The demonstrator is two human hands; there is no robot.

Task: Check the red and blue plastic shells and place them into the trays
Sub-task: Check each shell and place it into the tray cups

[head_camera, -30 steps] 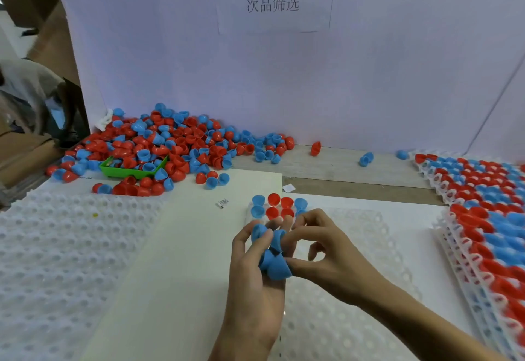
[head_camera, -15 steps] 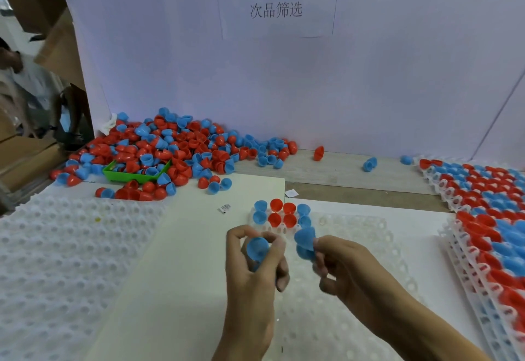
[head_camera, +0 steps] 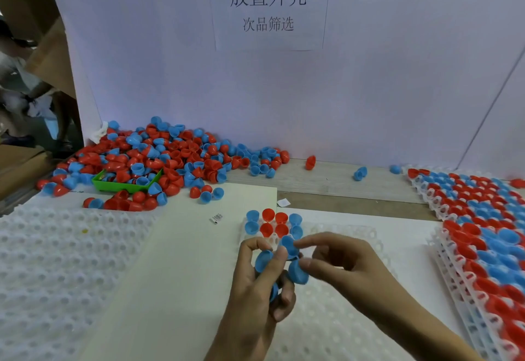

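My left hand [head_camera: 255,289] curls round several blue shells [head_camera: 263,259], one pinched between thumb and forefinger, another lower in the palm. My right hand [head_camera: 338,266] pinches a blue shell [head_camera: 289,244] at its fingertips, and a further blue shell [head_camera: 298,271] sits under its thumb. Both hands hover over the clear white tray [head_camera: 346,232], whose far left corner holds a block of red and blue shells [head_camera: 274,222]. A big heap of loose red and blue shells [head_camera: 159,158] lies at the back left.
A green tray [head_camera: 113,185] sits in the heap. Stacked trays filled with shells [head_camera: 483,218] stand at the right. An empty dimpled tray [head_camera: 56,261] lies at the left, a cream sheet [head_camera: 184,261] in the middle. A white wall with a paper sign [head_camera: 268,5] stands behind. A person is at the far left.
My right hand took a blue shell from the left hand's bunch, drew apart, and has come back close to the left hand. The camera tilted upward slightly.
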